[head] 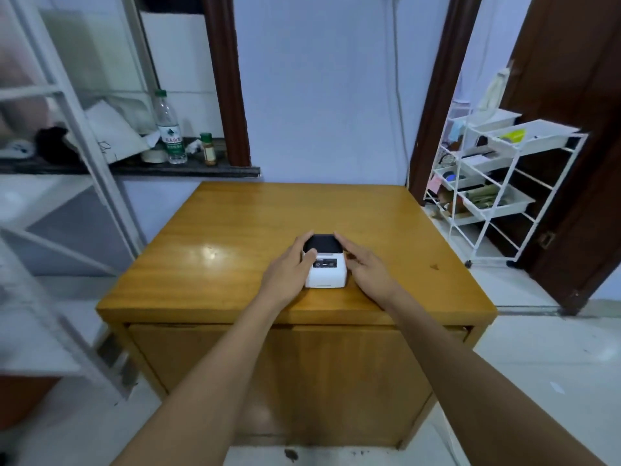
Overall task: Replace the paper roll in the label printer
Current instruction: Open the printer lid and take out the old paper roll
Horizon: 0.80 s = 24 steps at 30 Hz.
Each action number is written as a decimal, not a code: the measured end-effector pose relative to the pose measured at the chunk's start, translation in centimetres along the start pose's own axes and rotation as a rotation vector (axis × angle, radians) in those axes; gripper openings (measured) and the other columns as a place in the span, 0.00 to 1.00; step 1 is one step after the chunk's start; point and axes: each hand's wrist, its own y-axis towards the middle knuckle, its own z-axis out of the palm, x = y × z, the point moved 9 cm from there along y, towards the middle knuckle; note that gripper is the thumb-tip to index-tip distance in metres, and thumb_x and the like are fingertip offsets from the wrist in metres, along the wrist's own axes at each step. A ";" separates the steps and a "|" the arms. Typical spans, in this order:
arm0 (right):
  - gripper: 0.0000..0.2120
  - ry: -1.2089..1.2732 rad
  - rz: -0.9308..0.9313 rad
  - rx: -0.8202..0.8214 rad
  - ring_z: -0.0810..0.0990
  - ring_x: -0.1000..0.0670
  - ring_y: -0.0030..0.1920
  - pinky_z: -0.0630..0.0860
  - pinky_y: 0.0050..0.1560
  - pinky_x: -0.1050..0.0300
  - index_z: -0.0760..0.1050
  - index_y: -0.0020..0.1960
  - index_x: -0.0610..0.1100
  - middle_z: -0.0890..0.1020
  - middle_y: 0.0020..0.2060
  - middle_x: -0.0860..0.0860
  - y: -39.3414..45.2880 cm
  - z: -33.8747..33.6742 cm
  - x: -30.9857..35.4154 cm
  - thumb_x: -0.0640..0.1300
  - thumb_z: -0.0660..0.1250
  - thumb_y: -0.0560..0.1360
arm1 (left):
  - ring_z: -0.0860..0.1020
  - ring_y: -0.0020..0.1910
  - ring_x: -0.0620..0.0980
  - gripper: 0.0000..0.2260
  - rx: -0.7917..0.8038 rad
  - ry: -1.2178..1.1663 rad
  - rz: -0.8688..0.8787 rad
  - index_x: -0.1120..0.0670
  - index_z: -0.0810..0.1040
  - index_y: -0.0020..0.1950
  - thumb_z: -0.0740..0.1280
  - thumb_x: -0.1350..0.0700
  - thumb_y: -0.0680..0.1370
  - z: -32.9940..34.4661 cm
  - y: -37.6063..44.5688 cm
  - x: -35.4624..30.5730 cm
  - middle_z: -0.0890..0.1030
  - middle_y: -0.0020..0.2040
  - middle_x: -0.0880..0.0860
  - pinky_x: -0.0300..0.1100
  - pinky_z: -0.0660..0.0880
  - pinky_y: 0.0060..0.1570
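The label printer (325,265) sits near the front edge of a bare wooden tabletop (235,237), nothing crowding it. Well behind it to the left, a ledge holds a water bottle (169,129) and a small jar (208,149); to its right stands a white wire rack (497,183). Its lid looks closed, so any paper roll is hidden. The left hand (292,267) wraps its side, thumb on top; the right hand (366,267) lies flat against the other side, fingers spread.

Both arms outstretched, hands (291,264) (366,265) cupped
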 end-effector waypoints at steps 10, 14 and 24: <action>0.26 0.046 -0.044 -0.081 0.71 0.54 0.74 0.72 0.73 0.47 0.65 0.79 0.64 0.71 0.77 0.59 -1.8 0.1 0.2 0.44 0.54 0.84 | 0.78 0.66 0.52 0.21 -0.061 -0.060 -0.002 0.32 0.64 0.80 0.56 0.41 0.85 -0.1 -0.7 0.0 0.78 0.72 0.45 0.51 0.76 0.60; 0.26 0.039 -0.069 -0.110 0.70 0.53 0.75 0.70 0.75 0.48 0.68 0.79 0.59 0.72 0.76 0.57 -1.7 -0.2 0.0 0.41 0.54 0.85 | 0.78 0.69 0.47 0.24 -0.092 -0.251 -0.049 0.35 0.71 0.75 0.67 0.39 0.78 -0.6 -0.1 1.3 0.79 0.71 0.47 0.55 0.76 0.68; 0.27 -0.111 -0.107 -0.125 0.73 0.50 0.72 0.73 0.71 0.46 0.65 0.80 0.56 0.74 0.75 0.53 -1.7 0.2 0.6 0.42 0.51 0.83 | 0.75 0.72 0.45 0.21 -0.082 -0.327 -0.020 0.41 0.74 0.76 0.69 0.47 0.82 -0.6 0.2 1.7 0.78 0.73 0.49 0.50 0.75 0.70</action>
